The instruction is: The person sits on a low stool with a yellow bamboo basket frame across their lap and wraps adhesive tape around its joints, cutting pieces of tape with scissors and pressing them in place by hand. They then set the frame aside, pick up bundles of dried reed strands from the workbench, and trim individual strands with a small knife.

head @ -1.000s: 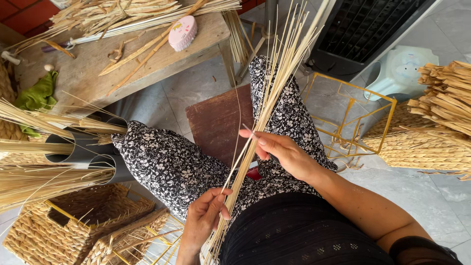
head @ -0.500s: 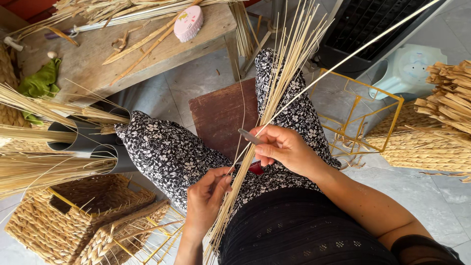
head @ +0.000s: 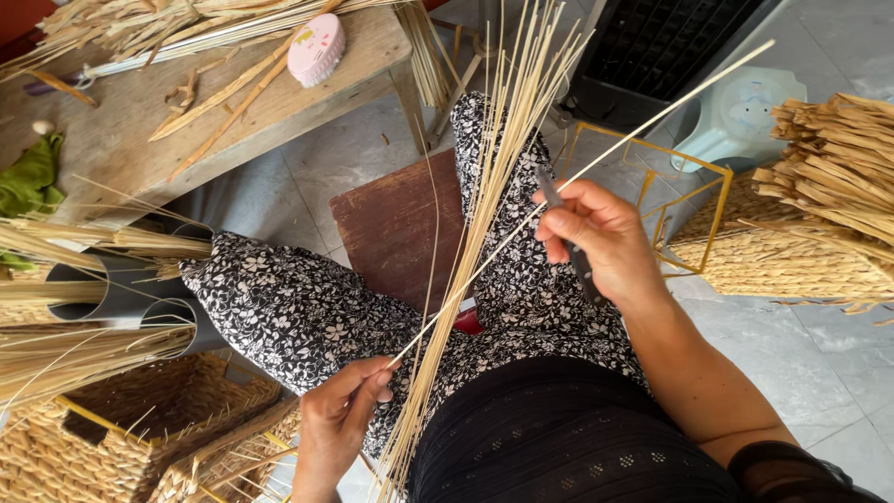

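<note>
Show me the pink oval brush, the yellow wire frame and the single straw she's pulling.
pink oval brush [head: 316, 48], head view, its top face.
yellow wire frame [head: 646, 149], head view, upper bar.
single straw [head: 670, 101], head view, upper stretch.

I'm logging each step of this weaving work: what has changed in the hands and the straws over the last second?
A single straw has been drawn out of the bundle of straws and now slants apart from it, pinched low by the left hand. The right hand has risen along it, gripping a dark thin tool. The bundle lies on the lap as before; wooden bench and woven baskets unchanged.
</note>
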`<state>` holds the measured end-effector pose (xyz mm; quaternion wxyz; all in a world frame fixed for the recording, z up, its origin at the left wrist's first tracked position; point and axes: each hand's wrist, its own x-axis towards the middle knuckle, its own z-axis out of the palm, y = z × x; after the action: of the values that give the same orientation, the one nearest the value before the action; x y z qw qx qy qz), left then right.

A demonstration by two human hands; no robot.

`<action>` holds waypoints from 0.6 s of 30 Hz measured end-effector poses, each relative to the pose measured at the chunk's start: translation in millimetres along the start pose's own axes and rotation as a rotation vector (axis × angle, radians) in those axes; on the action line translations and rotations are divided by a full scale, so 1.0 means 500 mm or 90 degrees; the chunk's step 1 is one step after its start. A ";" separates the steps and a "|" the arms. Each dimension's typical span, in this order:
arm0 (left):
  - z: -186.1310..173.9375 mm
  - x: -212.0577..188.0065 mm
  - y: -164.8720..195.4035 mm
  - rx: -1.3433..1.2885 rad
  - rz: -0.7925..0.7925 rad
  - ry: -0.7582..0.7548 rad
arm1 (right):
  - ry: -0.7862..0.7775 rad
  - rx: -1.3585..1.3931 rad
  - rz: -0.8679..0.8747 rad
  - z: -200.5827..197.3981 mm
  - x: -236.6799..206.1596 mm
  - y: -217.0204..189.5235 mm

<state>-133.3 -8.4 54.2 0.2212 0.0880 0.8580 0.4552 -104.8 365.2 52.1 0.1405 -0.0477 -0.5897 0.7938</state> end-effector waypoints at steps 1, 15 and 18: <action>-0.006 -0.003 -0.009 -0.003 0.035 -0.004 | 0.018 0.005 -0.002 -0.013 -0.002 -0.007; -0.058 -0.029 -0.076 0.051 0.025 -0.047 | 0.177 0.158 -0.021 -0.211 -0.025 -0.055; -0.067 -0.033 -0.073 0.054 -0.003 -0.047 | 0.225 0.131 -0.099 -0.246 -0.032 -0.069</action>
<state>-132.1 -60.0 45.6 0.2498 0.1119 0.8679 0.4145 -54.0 483.5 46.7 0.3071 -0.1258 -0.4734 0.8159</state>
